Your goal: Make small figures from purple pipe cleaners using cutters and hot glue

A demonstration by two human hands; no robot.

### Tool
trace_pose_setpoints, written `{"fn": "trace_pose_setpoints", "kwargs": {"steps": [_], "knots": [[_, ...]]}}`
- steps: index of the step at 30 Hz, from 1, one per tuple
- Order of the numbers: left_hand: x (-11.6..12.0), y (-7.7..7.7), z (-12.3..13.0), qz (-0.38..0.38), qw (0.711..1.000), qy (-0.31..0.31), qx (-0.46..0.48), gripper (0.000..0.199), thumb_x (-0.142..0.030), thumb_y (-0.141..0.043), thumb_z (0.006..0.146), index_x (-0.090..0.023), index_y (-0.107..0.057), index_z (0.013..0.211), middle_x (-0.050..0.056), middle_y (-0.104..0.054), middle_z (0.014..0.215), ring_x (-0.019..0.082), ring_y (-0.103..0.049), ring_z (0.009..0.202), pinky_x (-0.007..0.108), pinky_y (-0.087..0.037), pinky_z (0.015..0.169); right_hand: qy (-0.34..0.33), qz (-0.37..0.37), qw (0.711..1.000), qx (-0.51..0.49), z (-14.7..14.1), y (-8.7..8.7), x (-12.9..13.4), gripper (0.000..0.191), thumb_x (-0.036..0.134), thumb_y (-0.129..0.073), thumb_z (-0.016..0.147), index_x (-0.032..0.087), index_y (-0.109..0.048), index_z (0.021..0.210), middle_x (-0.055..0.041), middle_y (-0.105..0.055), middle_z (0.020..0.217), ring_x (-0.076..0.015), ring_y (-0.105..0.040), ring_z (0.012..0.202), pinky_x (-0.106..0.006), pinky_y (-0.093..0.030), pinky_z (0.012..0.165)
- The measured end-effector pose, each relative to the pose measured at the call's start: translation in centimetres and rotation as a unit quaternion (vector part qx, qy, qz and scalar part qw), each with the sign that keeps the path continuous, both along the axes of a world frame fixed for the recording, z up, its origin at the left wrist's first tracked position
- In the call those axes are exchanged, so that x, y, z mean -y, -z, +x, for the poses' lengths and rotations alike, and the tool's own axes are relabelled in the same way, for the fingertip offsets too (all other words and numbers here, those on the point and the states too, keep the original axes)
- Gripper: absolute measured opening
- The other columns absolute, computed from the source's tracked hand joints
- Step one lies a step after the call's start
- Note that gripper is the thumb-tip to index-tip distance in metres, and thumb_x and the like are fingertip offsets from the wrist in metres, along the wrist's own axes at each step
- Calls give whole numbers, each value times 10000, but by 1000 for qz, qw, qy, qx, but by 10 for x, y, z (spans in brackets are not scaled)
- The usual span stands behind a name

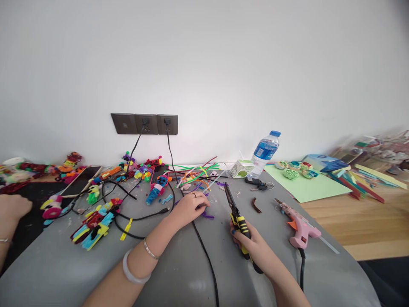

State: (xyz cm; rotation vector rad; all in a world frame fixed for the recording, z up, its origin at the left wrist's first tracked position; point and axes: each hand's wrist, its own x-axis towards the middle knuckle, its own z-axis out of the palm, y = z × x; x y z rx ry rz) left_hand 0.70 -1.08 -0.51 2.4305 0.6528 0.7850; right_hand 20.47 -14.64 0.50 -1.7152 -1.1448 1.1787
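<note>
My right hand (247,238) is closed around the yellow-and-black handles of a pair of long-nosed pliers (238,222), whose dark jaws point away from me. My left hand (191,206) lies low over the grey table (179,273), its fingers curled down and closed beside short purple pipe cleaner pieces (207,216). What its fingertips hold, if anything, is hidden. Just beyond it spreads a loose pile of coloured pipe cleaners (204,171). A blue pipe cleaner figure (155,190) lies to its left.
A pink glue gun (302,230) rests at right, near a brown curved piece (256,205) and keys (263,186). Behind stand a water bottle (266,149) and a small carton (241,169). Black cables (206,251) cross the table. Another person's hand (14,211) is at far left.
</note>
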Motion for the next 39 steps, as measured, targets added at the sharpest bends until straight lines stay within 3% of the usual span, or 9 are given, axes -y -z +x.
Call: {"fn": "trace_pose_setpoints", "kwargs": {"steps": [5, 10, 25, 32, 36, 39], "knots": [[1, -4, -1, -57, 997, -44, 11, 170, -42, -529, 796, -193, -593, 842, 3, -633, 834, 145, -608, 764, 254, -479, 720, 2, -4, 1000, 3, 0, 0, 0, 348, 398, -542, 666, 190, -544, 945, 21, -519, 691, -156, -476, 605, -283, -397, 595], [-1, -4, 0, -120, 988, -71, 62, 216, -73, -570, 786, -211, -564, 952, -5, -682, 840, 153, -665, 806, 272, -519, 768, 7, 4, 1000, -6, 0, 0, 0, 325, 387, -558, 660, 191, -555, 919, 20, -525, 675, -153, -484, 593, -280, -402, 580], [-2, -2, 0, -88, 990, -93, 65, 148, -146, -568, 835, -202, -643, 950, 20, -711, 851, 164, -682, 775, 287, -538, 760, 13, 1, 1000, 0, -2, -4, 0, 312, 393, -561, 648, 195, -562, 889, 18, -532, 667, -153, -486, 584, -275, -406, 567], [-2, -4, 0, -82, 984, -101, 121, 141, -136, -561, 839, -207, -633, 938, 15, -721, 847, 166, -697, 797, 305, -554, 790, 5, 4, 1000, 5, 0, -2, 0, 300, 394, -552, 658, 202, -555, 889, 21, -521, 667, -155, -482, 591, -276, -401, 575], [-2, -3, 1, -134, 965, -106, 198, 109, -148, -565, 830, -195, -633, 901, 32, -730, 873, 169, -710, 807, 308, -579, 778, -2, 4, 1000, 2, 0, -1, 0, 287, 376, -547, 681, 193, -547, 903, 22, -519, 669, -152, -483, 597, -274, -398, 579], [-4, -3, 2, -202, 935, -120, 267, 100, -188, -575, 833, -175, -622, 920, 67, -738, 904, 191, -721, 869, 324, -585, 802, -6, 2, 1000, 0, 0, -2, 1, 291, 376, -542, 689, 191, -541, 913, 21, -516, 683, -151, -478, 604, -277, -396, 588]]}}
